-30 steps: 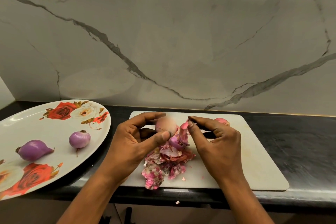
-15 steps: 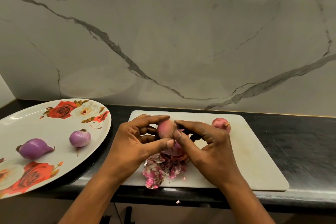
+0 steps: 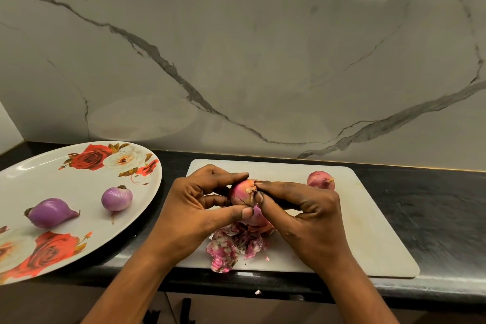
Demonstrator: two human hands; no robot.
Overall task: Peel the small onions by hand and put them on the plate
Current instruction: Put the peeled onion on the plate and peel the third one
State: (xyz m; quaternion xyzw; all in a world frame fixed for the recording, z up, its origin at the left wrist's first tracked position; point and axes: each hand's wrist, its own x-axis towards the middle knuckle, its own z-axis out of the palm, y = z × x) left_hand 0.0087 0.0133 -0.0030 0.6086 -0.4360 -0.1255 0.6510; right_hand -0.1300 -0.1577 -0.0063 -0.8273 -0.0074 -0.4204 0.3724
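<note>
My left hand point(image 3: 194, 208) grips a small pink onion point(image 3: 240, 192) between thumb and fingers above the white cutting board point(image 3: 368, 231). My right hand point(image 3: 307, 218) pinches the onion's dry tip with thumb and forefinger. A pile of pink peels point(image 3: 234, 244) lies on the board under my hands. Another unpeeled onion point(image 3: 319, 180) sits on the board behind my right hand. Two peeled purple onions, one pointed point(image 3: 50, 212) and one round point(image 3: 117, 198), lie on the rose-patterned plate point(image 3: 52, 181) at the left.
The board and plate rest on a black counter point(image 3: 434, 205) against a marble wall point(image 3: 263, 60). A scrap of peel point(image 3: 257, 292) lies at the counter's front edge.
My right hand has closed in from the peel pile onto the onion's tip. The onion behind it has come into full view.
</note>
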